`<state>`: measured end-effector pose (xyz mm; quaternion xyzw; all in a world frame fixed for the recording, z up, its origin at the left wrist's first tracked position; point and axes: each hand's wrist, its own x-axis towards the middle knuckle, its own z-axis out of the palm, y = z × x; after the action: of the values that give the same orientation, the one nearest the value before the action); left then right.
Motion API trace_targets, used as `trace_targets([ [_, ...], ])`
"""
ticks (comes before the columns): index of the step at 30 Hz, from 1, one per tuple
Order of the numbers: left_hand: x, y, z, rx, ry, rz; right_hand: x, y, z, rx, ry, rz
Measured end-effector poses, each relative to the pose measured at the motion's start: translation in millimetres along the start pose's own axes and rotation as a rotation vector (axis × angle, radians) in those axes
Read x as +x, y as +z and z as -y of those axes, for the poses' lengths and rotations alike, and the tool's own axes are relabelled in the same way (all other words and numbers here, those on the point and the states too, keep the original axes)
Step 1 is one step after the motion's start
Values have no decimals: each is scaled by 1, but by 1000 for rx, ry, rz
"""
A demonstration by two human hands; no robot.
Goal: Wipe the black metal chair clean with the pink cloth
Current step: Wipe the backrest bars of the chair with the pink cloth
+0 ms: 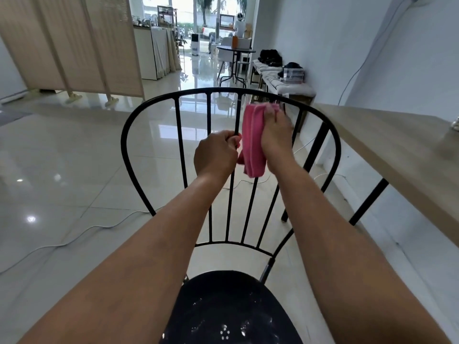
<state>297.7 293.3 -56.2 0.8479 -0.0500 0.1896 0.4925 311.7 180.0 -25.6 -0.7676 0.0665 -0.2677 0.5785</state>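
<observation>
A: Where's the pink cloth (pixel 252 142)?
B: On the backrest of the black metal chair (pixel 229 91), right of centre. It hangs folded lengthwise along an upright bar, with its top just under the curved top rail.
A: Right hand (pixel 277 135)?
B: On the cloth. The palm is flat against its right side and the fingertips curl over the top end, holding it to the bar.
A: Left hand (pixel 214 155)?
B: Fist closed around the next bar (pixel 237 115) to the left, at mid-height. Its knuckles touch the cloth's lower edge.
A: Seat (pixel 231 306)?
B: Directly below the backrest. It's black with white specks and a small ring of holes near the front.
A: Any readable labels?
B: Can't tell. The boxes on the round table (pixel 236 49) far behind the chair are too blurred.
A: Surroundings?
B: A wood-top desk (pixel 397 145) with black legs is just right of the chair. A cushioned bench (pixel 285 80) is behind it to the right, carrying dark bags. A folding screen (pixel 74 45) is behind it to the left. A white cable (pixel 74 239) runs along the glossy tile floor (pixel 87 157) left of the chair.
</observation>
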Motion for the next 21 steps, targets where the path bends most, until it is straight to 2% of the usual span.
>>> trace_targets([
  [4,2,2,1,-14,-19,0,-67,15,-87,-3,-17,-10],
  [8,3,3,2,-26,-45,21,-125,29,-175,-62,102,47],
  [11,3,1,0,-29,-65,20,-147,30,-209,-126,193,110],
  [15,-2,-6,-7,-29,-91,28,-153,22,-203,-155,296,112],
  [18,-4,-17,-11,-10,-80,58,-151,3,-163,-35,355,-52],
  [21,-9,-35,-5,17,-75,12,-136,-20,-102,139,289,-222],
])
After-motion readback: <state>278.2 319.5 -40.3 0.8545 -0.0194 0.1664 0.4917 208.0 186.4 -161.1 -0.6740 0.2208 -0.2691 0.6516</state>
